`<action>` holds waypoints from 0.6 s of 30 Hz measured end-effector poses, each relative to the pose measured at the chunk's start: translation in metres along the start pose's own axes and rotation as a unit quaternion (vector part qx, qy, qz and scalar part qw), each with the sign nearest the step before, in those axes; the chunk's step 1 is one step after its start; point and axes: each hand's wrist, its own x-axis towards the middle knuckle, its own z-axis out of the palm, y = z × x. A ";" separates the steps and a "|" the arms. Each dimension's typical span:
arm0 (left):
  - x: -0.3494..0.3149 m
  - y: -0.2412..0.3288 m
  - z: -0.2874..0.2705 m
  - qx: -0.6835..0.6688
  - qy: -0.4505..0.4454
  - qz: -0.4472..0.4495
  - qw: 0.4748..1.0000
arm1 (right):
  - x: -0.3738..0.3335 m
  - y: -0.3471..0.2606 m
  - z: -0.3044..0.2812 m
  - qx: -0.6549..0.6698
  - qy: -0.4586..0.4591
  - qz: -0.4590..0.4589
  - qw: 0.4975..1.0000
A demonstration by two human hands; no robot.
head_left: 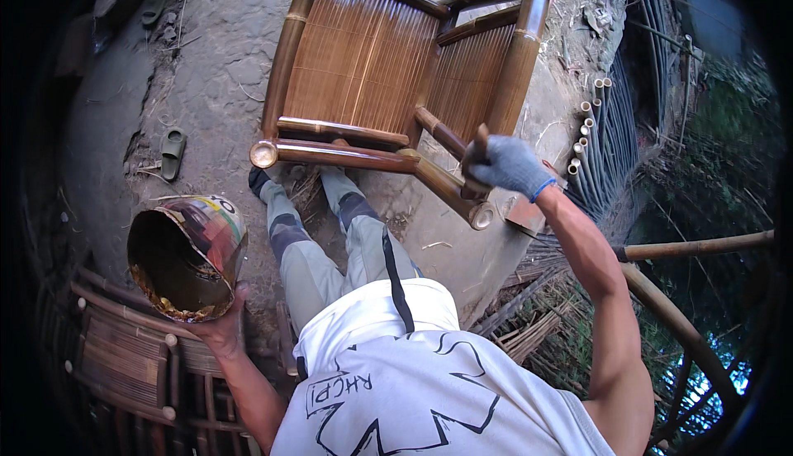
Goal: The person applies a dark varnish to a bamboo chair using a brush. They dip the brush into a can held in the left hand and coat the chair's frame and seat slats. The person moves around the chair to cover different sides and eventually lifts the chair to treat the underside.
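A bamboo chair [363,51] with glossy brown poles and slatted panels lies tipped in front of me. In my gloved right hand [512,167] is what looks like a paintbrush [481,135] with a brown handle, its lower end against or close to a pole at the chair's near right; the fingers partly hide it. My bare left hand [225,324] grips the underside of a round can [198,208], tilted so that its mouth shows. Dark, sticky-looking residue coats the can's inside and rim.
More bamboo furniture [124,357] stands at the lower left. A green sandal [172,154] lies on the grey ground. Bundled dark poles [607,150] are stacked at the right, near a bamboo railing [694,247] and plants. Cut strips [537,332] lie nearby.
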 end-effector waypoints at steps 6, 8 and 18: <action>-0.012 0.012 -0.004 0.023 0.018 -0.044 0.999 | 0.015 -0.048 0.010 0.051 -0.018 -0.033 0.998; -0.025 0.010 -0.005 -0.014 0.018 -0.105 0.994 | 0.021 -0.042 0.022 -0.057 -0.071 -0.032 0.995; -0.055 0.025 -0.014 -0.084 -0.016 -0.320 0.944 | 0.153 0.111 -0.219 -0.200 0.325 0.065 0.922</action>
